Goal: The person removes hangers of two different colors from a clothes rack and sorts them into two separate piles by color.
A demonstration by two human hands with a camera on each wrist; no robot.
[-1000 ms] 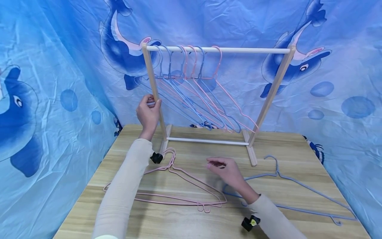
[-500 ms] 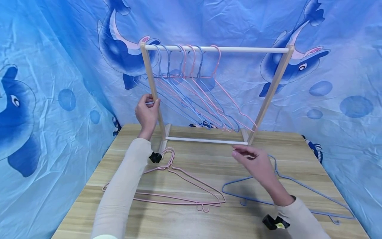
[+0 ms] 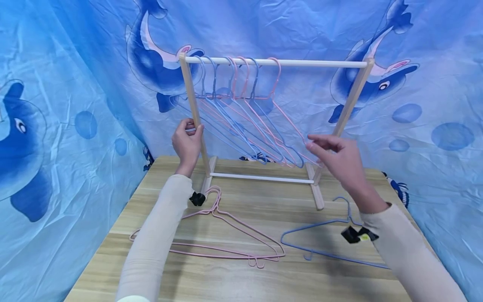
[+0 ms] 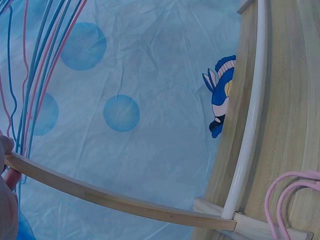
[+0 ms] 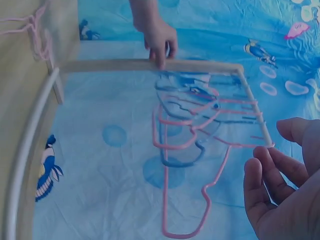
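Observation:
A wooden clothes rack stands at the back of the table, with several blue and pink hangers on its white top rod [image 3: 320, 63]. My left hand [image 3: 187, 144] grips the rack's left post [image 3: 190, 94], thumb in front and fingers curled behind it. Beside the rightmost hanging pink hanger [image 3: 289, 119] is my right hand [image 3: 341, 161], its thumb and fingers apart in the right wrist view and holding nothing. In the head view the fingertips overlap the hanger's lower right side; the right wrist view shows the thumb and fingers near the rod, apart from it.
Two pink hangers [image 3: 217, 201] lie overlapped at the table's front left, partly under my left forearm. A blue hanger [image 3: 317, 226] lies at the right, partly covered by my right arm. A white lower bar [image 3: 260, 178] joins the rack's feet. Blue dolphin-print cloth surrounds the table.
My right hand has moved from above the table up and to the right, toward the rightmost hanging pink hanger. The left hand stays on the post, and the hangers have not visibly moved.

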